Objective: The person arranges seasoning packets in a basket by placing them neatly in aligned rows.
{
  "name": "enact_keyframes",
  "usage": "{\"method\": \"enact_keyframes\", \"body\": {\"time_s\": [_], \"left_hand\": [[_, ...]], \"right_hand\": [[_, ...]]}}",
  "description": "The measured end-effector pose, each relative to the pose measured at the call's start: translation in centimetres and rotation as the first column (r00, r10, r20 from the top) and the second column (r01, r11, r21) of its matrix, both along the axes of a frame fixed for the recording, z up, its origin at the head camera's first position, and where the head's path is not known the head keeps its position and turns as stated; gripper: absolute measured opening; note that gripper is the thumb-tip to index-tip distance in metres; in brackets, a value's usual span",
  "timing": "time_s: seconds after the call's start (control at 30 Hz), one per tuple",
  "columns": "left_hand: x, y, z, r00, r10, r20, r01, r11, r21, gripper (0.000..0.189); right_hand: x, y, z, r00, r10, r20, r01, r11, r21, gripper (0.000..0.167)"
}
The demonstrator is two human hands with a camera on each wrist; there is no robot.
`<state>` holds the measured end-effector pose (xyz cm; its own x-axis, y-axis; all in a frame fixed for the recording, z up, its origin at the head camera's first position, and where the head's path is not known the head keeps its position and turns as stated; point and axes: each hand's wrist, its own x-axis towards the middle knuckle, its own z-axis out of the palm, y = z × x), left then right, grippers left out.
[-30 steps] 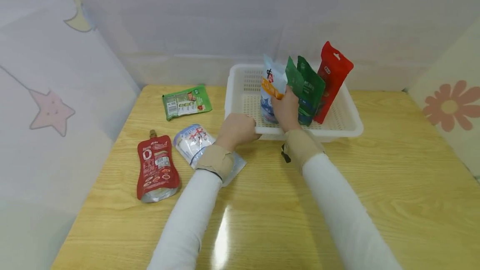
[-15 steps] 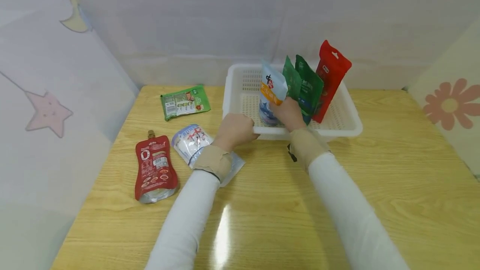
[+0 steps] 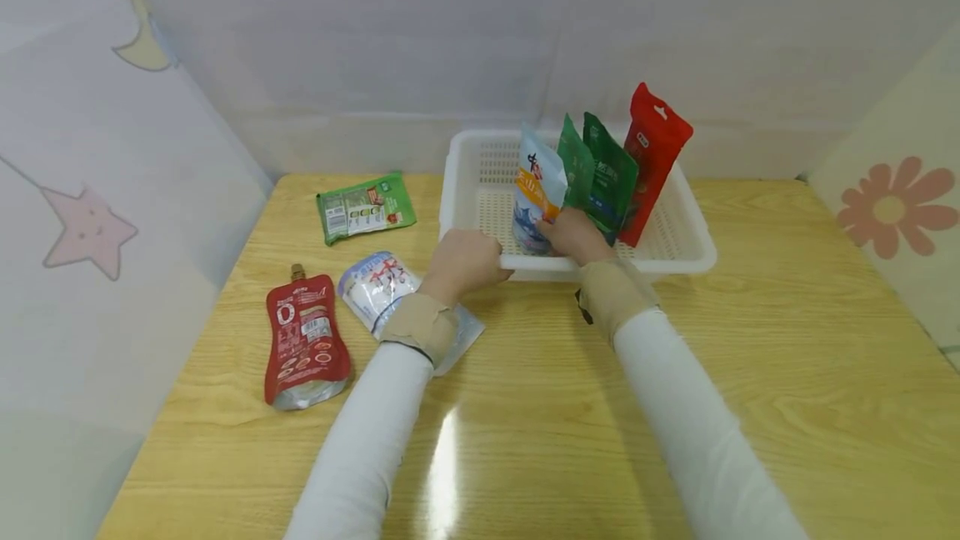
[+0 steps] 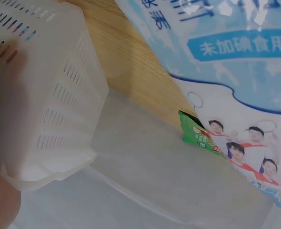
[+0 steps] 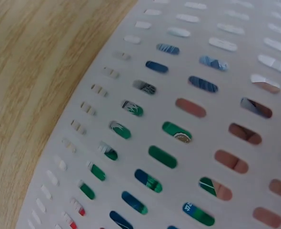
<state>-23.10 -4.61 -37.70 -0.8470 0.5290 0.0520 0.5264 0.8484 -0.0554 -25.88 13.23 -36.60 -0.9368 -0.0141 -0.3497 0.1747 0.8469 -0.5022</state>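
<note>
Red "0" pouch [image 3: 307, 342]; left grip [image 3: 467, 261] round basket rim [image 3: 531, 263], right grip [image 3: 579, 237] round blue pouch [image 3: 537, 190]

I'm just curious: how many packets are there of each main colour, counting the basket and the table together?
Red: 2, the tall packet in the basket and the spouted pouch on the table
Green: 3, the flat packet on the table, the lighter packet and darker packet in the basket
Blue-and-white: 2, the orange-banded packet in the basket and the glossy packet on the table
Total: 7
</note>
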Motion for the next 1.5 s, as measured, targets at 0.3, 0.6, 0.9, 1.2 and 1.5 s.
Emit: {"method": "enact_keyframes", "body": {"time_s": [0.3, 0.6, 0.9, 1.2, 1.5], "left_hand": [[0.04, -0.08, -0.15, 1.000, -0.010, -0.012, 0.010, 1.000, -0.006, 0.037], [0.06, 0.01, 0.00, 1.000, 0.002, 0.003, -0.002, 1.000, -0.013, 0.036], [0.13, -0.03, 0.03, 1.000, 0.005, 0.007, -0.005, 1.000, -0.001, 0.038], [0.27, -0.11, 0.06, 1.000, -0.001, -0.010, 0.001, 1.000, 0.007, 0.039], [0.40, -0.04, 0.28, 1.000, -0.002, 0.010, 0.002, 1.000, 0.007, 0.039]], "right_hand": [[-0.28, 0.11, 0.10, 0.999, -0.034, 0.013, 0.035, 0.998, -0.047, 0.048], [-0.22, -0.06, 0.17, 0.999, -0.051, 0.016, 0.053, 0.994, -0.100, 0.050], [-0.29, -0.05, -0.06, 1.000, -0.007, 0.019, 0.008, 0.999, -0.041, 0.051], [-0.40, -0.01, -0.25, 0.999, 0.005, 0.046, 0.002, 0.990, -0.138, 0.052], [-0.65, 0.21, -0.76, 0.998, 0.001, 0.057, 0.013, 0.970, -0.242, 0.054]]}}
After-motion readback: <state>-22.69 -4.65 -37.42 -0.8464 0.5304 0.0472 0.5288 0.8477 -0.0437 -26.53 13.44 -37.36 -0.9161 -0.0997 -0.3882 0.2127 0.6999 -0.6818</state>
